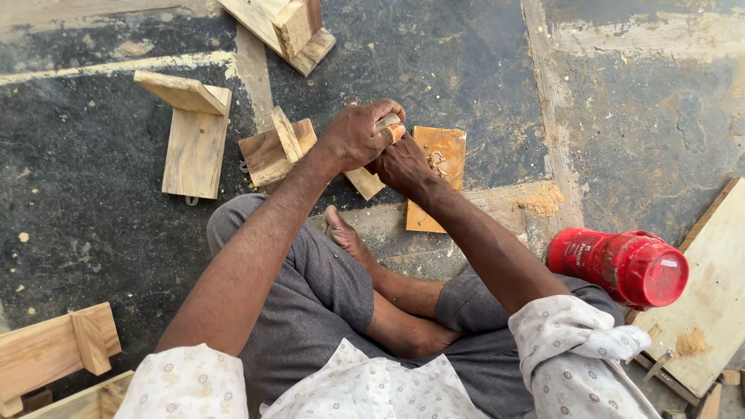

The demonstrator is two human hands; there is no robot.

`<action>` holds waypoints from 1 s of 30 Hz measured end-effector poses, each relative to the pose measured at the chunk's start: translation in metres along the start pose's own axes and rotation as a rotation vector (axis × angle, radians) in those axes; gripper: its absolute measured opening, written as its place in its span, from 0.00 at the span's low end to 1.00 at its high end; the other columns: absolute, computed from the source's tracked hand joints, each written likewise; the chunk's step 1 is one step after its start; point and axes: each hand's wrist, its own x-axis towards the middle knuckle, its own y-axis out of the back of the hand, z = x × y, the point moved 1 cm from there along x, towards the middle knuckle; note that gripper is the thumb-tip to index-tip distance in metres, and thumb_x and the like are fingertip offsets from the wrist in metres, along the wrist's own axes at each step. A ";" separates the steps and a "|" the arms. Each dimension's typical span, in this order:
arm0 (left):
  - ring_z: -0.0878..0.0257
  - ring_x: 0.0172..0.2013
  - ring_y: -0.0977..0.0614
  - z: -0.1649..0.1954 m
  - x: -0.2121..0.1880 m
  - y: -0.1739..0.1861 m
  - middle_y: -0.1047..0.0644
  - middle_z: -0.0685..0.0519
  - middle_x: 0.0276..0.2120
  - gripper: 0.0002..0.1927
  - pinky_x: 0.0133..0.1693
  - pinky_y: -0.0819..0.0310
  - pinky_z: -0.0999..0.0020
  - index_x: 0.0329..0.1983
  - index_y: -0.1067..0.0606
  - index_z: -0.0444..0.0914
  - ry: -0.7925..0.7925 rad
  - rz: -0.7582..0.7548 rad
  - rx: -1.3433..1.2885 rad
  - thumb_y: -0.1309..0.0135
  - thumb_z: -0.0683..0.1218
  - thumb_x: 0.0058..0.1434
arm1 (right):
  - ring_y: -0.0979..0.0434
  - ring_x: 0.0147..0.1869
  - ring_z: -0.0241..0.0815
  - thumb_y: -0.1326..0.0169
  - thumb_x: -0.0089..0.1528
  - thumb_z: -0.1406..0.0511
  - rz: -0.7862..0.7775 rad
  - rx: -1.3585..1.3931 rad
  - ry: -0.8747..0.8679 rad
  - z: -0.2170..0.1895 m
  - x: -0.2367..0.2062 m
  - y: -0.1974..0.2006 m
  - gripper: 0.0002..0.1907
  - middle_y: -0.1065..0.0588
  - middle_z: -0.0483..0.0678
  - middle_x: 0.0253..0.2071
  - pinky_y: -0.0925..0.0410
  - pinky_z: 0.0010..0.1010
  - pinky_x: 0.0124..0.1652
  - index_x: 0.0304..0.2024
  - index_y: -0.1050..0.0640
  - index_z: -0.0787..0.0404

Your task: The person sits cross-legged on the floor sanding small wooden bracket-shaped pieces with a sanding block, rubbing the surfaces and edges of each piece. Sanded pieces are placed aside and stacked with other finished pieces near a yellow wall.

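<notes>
Over dark stone floor (pixel 93 233), head view: left hand (pixel 358 133) clenched around pale narrow wooden strip (pixel 365 183), long axis slanting toward body. Right hand (pixel 403 164) grips it beneath, just beside flat orange-brown wooden board (pixel 444 155). 2 hands touching.

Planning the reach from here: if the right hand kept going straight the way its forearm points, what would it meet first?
Probably the left hand, which wraps the same small wood piece directly ahead of the right hand. Past that lies bare dark floor; depth is unclear.
</notes>
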 end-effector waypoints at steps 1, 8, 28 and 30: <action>0.58 0.37 0.13 0.001 0.000 0.000 0.17 0.49 0.39 0.17 0.41 0.18 0.59 0.53 0.25 0.43 0.040 -0.018 -0.021 0.44 0.54 0.65 | 0.24 0.42 0.44 0.47 0.65 0.67 -0.011 0.000 -0.009 0.000 0.001 -0.002 0.08 0.22 0.45 0.31 0.34 0.43 0.49 0.30 0.21 0.55; 0.60 0.36 0.14 -0.003 0.002 0.001 0.17 0.51 0.38 0.17 0.41 0.20 0.58 0.54 0.25 0.45 0.095 -0.038 -0.011 0.46 0.56 0.66 | 0.25 0.51 0.41 0.47 0.66 0.63 0.011 -0.050 0.056 -0.004 -0.014 0.005 0.06 0.22 0.41 0.41 0.35 0.42 0.53 0.44 0.21 0.51; 0.59 0.48 0.19 -0.035 0.038 0.060 0.21 0.52 0.49 0.19 0.55 0.24 0.60 0.55 0.24 0.45 0.120 -0.083 0.065 0.40 0.50 0.61 | 0.32 0.67 0.47 0.46 0.63 0.68 0.037 0.014 -0.022 0.021 -0.041 0.041 0.26 0.26 0.38 0.64 0.41 0.41 0.61 0.64 0.24 0.48; 0.59 0.51 0.20 -0.037 0.039 0.065 0.21 0.53 0.51 0.19 0.56 0.26 0.60 0.55 0.24 0.45 0.039 -0.062 0.078 0.39 0.49 0.60 | 0.34 0.69 0.48 0.47 0.64 0.67 0.025 -0.030 0.109 0.025 -0.032 0.039 0.25 0.28 0.38 0.66 0.41 0.41 0.63 0.65 0.26 0.46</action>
